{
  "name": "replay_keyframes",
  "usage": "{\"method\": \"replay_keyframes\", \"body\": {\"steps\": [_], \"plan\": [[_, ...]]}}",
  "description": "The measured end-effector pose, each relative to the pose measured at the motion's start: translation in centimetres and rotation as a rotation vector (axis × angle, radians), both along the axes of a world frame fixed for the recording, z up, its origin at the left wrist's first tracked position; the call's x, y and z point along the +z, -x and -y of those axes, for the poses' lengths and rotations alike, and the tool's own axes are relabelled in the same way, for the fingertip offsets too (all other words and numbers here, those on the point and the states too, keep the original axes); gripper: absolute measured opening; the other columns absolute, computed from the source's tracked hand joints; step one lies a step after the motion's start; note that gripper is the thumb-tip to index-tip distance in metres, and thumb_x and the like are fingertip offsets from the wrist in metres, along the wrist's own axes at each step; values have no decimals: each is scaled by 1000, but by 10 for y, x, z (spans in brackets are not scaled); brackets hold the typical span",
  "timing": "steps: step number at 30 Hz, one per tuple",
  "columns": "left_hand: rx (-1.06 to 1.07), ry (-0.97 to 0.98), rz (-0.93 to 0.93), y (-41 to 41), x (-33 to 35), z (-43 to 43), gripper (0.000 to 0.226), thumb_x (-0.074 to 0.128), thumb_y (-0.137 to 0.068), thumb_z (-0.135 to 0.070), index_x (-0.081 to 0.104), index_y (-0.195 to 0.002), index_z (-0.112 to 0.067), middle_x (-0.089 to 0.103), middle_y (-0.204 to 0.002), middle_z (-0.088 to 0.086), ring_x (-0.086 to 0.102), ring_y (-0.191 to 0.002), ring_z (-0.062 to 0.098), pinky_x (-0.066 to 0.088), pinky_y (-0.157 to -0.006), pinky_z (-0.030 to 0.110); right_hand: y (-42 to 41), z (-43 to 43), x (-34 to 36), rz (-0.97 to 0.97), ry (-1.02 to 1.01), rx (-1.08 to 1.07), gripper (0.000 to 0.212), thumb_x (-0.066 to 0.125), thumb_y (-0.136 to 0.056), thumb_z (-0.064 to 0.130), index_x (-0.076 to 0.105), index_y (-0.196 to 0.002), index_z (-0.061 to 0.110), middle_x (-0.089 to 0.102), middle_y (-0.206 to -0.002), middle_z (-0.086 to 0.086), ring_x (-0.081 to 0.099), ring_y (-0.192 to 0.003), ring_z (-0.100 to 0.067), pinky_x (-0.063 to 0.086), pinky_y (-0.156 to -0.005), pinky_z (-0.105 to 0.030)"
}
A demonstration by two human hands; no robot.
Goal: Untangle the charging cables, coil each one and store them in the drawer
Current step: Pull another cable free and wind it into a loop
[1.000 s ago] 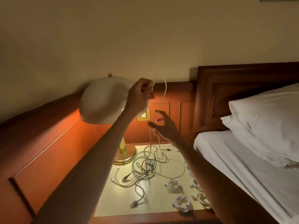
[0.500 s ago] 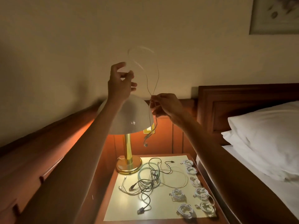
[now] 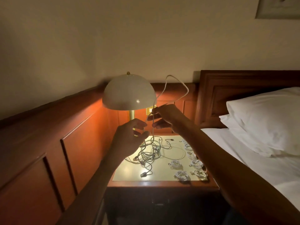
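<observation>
The thin white charging cable (image 3: pixel 169 75) stood up in a tall loop above my hands, in front of the dark wood wall panelling (image 3: pixel 65 127). My right hand (image 3: pixel 167 117) pinched it between thumb and fingertips just where the loop closed. From that pinch one strand ran down and left to my left hand (image 3: pixel 128 138), whose fingers were curled loosely round it. Another strand hung straight down between my hands into the tangle of white, grey and black cables (image 3: pixel 150 153).

That tangle lay in the middle of the pale cream worktop (image 3: pixel 128 173) of the wooden nightstand, directly under my hands. A black cable (image 3: pixel 150 169) trailed out of it toward the front edge and ended in a plug lying flat. Several small white coiled cables (image 3: pixel 176 164) sat apart from the tangle in rows on the right half of the worktop, the farthest ones partly hidden behind my right forearm. The nightstand's front, below the worktop, was too dark to make out.

At the back left of the worktop stood the lit table lamp, its cream dome shade (image 3: pixel 128 93) level with my right hand and its brass stem (image 3: pixel 132 114) just behind my left fingers. A brass wall socket plate (image 3: pixel 149 110) showed between the shade and my right hand. To the right were the dark carved wooden headboard (image 3: pixel 243 88), two stacked white pillows (image 3: pixel 266 120) and the white bed sheet (image 3: pixel 243 153). The corner of a framed picture (image 3: pixel 277 8) hung high on the beige wall.
</observation>
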State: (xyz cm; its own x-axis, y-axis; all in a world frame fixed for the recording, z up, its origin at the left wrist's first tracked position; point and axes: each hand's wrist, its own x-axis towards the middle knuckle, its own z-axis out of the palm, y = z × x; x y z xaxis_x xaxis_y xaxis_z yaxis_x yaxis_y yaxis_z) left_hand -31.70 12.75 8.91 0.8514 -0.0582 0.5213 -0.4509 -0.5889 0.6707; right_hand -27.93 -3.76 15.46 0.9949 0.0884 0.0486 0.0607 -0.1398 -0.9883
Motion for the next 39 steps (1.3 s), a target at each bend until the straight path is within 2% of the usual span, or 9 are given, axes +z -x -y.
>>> {"method": "replay_keyframes", "body": {"steps": [5, 11, 17, 21, 23, 25, 28, 33, 39], "plan": [[-152, 244, -197, -16, -19, -11, 12, 66, -93, -16, 64, -103, -21, 75, -90, -2, 72, -78, 13, 52, -75, 30, 10, 4, -4, 17, -7, -3, 24, 52, -99, 10, 64, -112, -6, 76, -88, -14, 67, -53, -22, 55, -49, -26], [-53, 363, -32, -40, 11, -50, 16, 53, -101, -15, 69, -101, -15, 61, -85, -2, 59, -53, 4, 52, -59, 24, 16, 25, -47, 154, 301, 81, 19, 56, -101, 17, 71, -107, 7, 73, -77, -5, 60, -48, -14, 49, -44, -22], [233, 172, 195, -66, 41, -75, 20, 51, -99, -21, 72, -99, -19, 62, -87, -5, 58, -84, 13, 38, -71, 25, 16, 41, -104, 97, 644, 291, 19, 62, -98, 22, 72, -107, 8, 75, -85, -9, 70, -56, -19, 54, -47, -25], [91, -37, 159, -61, 46, -54, 16, 56, -98, -21, 71, -93, -25, 63, -74, -13, 58, -68, -10, 38, -65, 10, 23, 40, -89, 291, 1066, 100, 26, 65, -95, 34, 72, -94, 9, 71, -77, -2, 68, -60, -14, 56, -63, -27], [15, -126, 148, -55, 46, -42, 17, 56, -98, -22, 73, -94, -24, 65, -73, -12, 59, -69, -6, 40, -68, 16, 28, 33, -66, 517, 988, -105, 26, 66, -93, 41, 67, -84, 17, 61, -69, 11, 58, -60, -3, 45, -66, -22], [-98, -179, 135, -45, 51, -29, 19, 55, -99, -24, 74, -96, -23, 67, -75, -7, 60, -72, 0, 43, -73, 23, 28, 23, -46, 687, 782, -190, 28, 68, -90, 47, 66, -104, 23, 59, -87, 13, 56, -72, -2, 39, -66, -21], [-220, -150, 123, -31, 62, -15, 21, 53, -101, -24, 73, -100, -18, 64, -75, -7, 56, -68, -1, 43, -68, 21, 22, 8, -30, 581, 614, 116, 35, 57, -100, 34, 63, -128, 13, 68, -103, 0, 62, -88, -13, 48, -77, -26], [-327, 5, -73, -17, 61, -41, 23, 49, -102, -18, 69, -100, -5, 51, -65, -2, 47, -56, 9, 39, -53, 17, 14, 20, -11, 437, 223, 250, 32, 45, -106, 22, 70, -106, 3, 42, -51, 2, 55, -48, -17, 58, -57, -31], [-319, -124, -284, -27, 7, -78, 36, 40, -106, -29, 60, -87, -7, 54, -72, 9, 58, -69, 26, 52, -76, 40, 3, 37, -13, 365, 519, 113, 23, 52, -103, 18, 66, -120, 10, 63, -62, 3, 64, -53, -14, 61, -59, -35]]}}
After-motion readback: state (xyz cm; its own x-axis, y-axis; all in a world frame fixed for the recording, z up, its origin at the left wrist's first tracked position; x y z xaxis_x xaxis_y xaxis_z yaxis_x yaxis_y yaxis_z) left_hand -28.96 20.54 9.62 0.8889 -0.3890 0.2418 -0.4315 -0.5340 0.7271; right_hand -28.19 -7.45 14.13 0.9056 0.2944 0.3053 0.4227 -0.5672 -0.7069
